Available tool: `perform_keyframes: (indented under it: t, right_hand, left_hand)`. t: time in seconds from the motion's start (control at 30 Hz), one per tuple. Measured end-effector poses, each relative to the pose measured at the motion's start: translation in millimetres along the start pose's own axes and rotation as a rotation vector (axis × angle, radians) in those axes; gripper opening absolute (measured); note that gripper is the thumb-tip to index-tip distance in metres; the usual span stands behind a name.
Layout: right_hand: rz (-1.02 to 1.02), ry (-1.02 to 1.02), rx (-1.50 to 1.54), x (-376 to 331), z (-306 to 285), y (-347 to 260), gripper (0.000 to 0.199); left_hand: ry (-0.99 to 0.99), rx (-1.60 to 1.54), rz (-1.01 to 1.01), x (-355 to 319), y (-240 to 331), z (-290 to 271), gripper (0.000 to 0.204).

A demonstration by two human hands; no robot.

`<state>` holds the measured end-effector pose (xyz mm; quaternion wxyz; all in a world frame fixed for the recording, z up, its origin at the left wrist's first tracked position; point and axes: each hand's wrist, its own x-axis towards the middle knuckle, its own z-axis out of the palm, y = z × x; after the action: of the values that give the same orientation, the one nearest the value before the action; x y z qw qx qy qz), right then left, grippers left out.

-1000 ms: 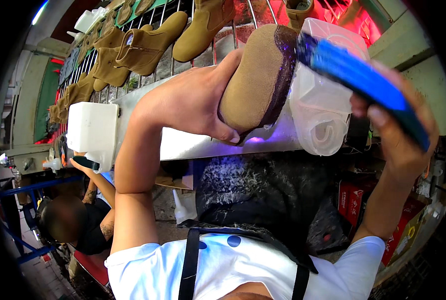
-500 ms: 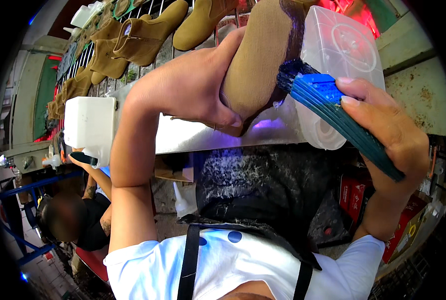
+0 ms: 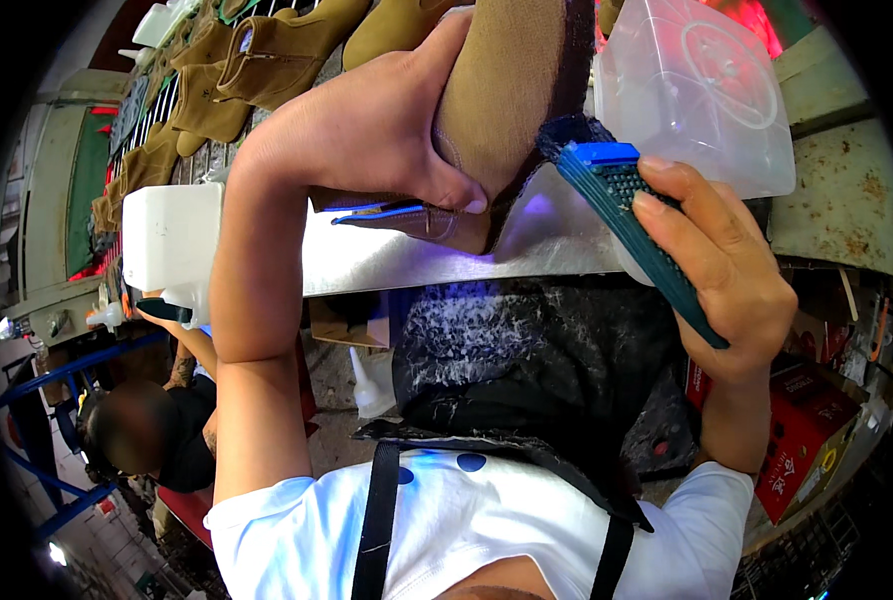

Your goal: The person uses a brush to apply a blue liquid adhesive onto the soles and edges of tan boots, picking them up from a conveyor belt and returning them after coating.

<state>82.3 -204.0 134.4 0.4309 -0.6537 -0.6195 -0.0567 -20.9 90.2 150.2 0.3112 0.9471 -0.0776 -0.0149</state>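
My left hand (image 3: 396,130) is wrapped round a tan boot (image 3: 501,100), its thumb pressed near the heel. The boot's sole edge, dark and wet-looking, faces right. In my right hand (image 3: 716,240) is a brush (image 3: 641,215) with a teal ribbed handle, a blue block near its head and dark bristles. The bristles touch or nearly touch the boot's sole edge by the heel; I cannot tell which. Below the boot lies a shiny metal work surface (image 3: 366,265).
Several tan boots (image 3: 276,60) stand on a wire rack at the upper left. A translucent plastic container (image 3: 701,100) is at the right, a white plastic container (image 3: 171,240) at the left. Another person (image 3: 166,430) sits at the lower left. Red boxes (image 3: 801,430) lie lower right.
The boot has turned slightly, showing more of its shaft and a blue strip there. My right hand has moved left and down with the brush, along the sole edge toward the heel.
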Motion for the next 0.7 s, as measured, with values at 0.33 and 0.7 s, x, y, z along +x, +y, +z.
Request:
perform_keyframes:
  t: [0.33, 0.7]
  right_hand:
    - [0.013, 0.015, 0.095, -29, 36, 15, 0.039]
    - [0.947, 0.432, 0.24, -84, -31, -5, 0.018]
  left_hand:
    - [-0.029, -0.132, -0.053, 2, -6, -1, 0.11]
    - [0.152, 0.202, -0.02, -59, 11, 23, 0.08]
